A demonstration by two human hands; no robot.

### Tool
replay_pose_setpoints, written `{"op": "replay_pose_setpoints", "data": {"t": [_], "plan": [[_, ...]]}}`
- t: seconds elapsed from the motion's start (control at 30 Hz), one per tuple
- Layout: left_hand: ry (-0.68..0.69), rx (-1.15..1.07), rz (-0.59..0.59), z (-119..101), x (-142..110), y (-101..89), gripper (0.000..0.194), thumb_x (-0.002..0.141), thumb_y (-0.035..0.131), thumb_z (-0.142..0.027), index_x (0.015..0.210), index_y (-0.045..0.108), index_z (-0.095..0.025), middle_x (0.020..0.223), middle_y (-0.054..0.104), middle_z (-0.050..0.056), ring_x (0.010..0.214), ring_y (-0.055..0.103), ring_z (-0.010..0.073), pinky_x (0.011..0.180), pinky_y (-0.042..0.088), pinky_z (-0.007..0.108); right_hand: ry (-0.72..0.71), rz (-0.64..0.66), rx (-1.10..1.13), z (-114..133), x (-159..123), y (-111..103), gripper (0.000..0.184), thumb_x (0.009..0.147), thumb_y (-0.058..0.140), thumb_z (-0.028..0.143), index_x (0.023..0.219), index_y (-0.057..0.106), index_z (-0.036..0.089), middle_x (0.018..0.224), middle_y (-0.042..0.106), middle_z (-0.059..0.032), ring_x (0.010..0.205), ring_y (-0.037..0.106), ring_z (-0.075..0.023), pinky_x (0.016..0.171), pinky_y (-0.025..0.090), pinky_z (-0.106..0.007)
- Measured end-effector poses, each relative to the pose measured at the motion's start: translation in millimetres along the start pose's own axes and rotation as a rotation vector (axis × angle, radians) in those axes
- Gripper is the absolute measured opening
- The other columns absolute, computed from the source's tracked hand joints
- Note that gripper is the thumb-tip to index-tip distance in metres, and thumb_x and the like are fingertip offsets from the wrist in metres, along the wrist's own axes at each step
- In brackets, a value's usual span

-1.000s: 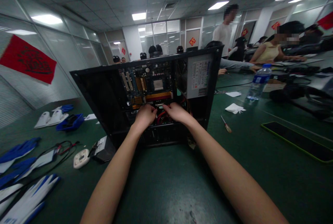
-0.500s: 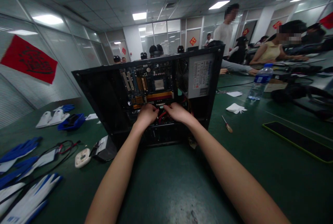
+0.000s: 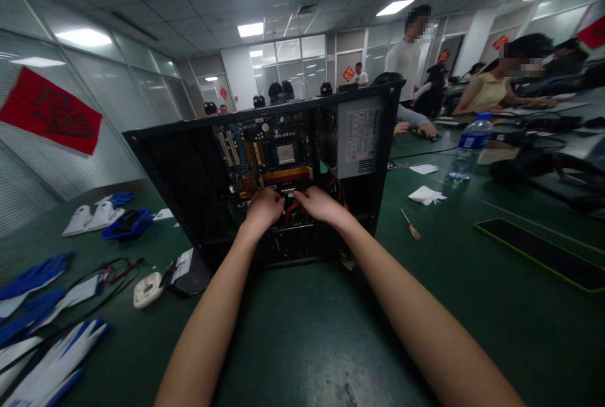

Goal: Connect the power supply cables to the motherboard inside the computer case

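An open black computer case (image 3: pixel 177 186) stands on the green table, its inside facing me. Within it are a motherboard (image 3: pixel 265 149) with a bare square chip and a silver power supply (image 3: pixel 362 139) beside a fan. Both of my hands reach into its lower part, just below the orange and yellow memory slots (image 3: pixel 283 175). Curled fingers close my left hand (image 3: pixel 265 208); what they grip is hidden. My right hand (image 3: pixel 317 204) is closed the same way, fingertips close to the left ones. A red cable (image 3: pixel 295 210) curves between the two hands, touching or near the right fingers.
To the left lie blue-and-white gloves (image 3: pixel 57 363), a blue tray (image 3: pixel 125 223), cables, a white square object (image 3: pixel 148 290) and a black box (image 3: pixel 189 275). On the right are a screwdriver (image 3: pixel 411 225), tissue (image 3: pixel 425 195), a water bottle (image 3: pixel 470 145) and a black mat (image 3: pixel 543 252). People sit beyond.
The whole view has shifted slightly. My hands stay at the same spot in the case, with only small finger movement. Behind the case, a person's hand has drawn back left from near the bottle.
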State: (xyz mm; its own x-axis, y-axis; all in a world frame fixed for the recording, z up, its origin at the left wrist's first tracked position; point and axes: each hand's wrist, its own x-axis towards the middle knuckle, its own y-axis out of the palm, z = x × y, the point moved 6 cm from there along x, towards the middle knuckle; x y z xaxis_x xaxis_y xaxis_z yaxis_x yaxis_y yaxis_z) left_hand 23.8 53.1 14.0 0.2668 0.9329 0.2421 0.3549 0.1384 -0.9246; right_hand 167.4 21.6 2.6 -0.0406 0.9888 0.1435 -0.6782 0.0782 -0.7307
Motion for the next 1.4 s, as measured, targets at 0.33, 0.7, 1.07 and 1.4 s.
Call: {"op": "replay_pose_setpoints", "data": {"t": [0.33,0.7,1.07,1.4], "plan": [[-0.022,0.094,0.005,-9,-2,-9.1,0.024,0.091,0.056,-0.029,0.088,0.078,-0.017,0.092,0.076,0.015,0.089,0.071,0.0274,0.074,0.049,0.032,-0.016,-0.009,0.016,-4,5,3,0.047,0.104,0.043,0.039,0.076,0.069,0.012,0.072,0.071,-0.0129,0.067,0.066,-0.0201,0.06,0.04,-0.025],[-0.003,0.074,0.008,-5,-2,-1.2,0.027,0.092,0.055,-0.031,0.093,0.079,-0.017,0.094,0.077,0.015,0.09,0.071,0.0268,0.076,0.049,0.031,-0.023,0.011,-0.004,-6,5,7,0.046,0.104,0.043,0.038,0.075,0.068,0.012,0.071,0.069,-0.0119,0.068,0.064,-0.0202,0.061,0.038,-0.026],[0.011,0.17,-0.05,-12,-14,-6.0,0.026,0.091,0.057,-0.034,0.09,0.077,-0.017,0.097,0.076,0.015,0.093,0.072,0.0298,0.075,0.052,0.034,0.045,0.015,-0.073,-8,4,8,0.046,0.105,0.04,0.038,0.096,0.072,0.008,0.094,0.074,-0.0199,0.088,0.069,-0.0244,0.071,0.041,-0.026],[0.021,0.315,-0.052,-21,-17,-5.0,0.033,0.097,0.048,-0.029,0.101,0.075,-0.011,0.098,0.074,0.019,0.093,0.073,0.0317,0.077,0.055,0.035,0.013,-0.003,-0.119,-2,0,6,0.048,0.105,0.038,0.038,0.102,0.073,0.006,0.101,0.074,-0.0225,0.096,0.069,-0.0269,0.075,0.042,-0.027]]}}
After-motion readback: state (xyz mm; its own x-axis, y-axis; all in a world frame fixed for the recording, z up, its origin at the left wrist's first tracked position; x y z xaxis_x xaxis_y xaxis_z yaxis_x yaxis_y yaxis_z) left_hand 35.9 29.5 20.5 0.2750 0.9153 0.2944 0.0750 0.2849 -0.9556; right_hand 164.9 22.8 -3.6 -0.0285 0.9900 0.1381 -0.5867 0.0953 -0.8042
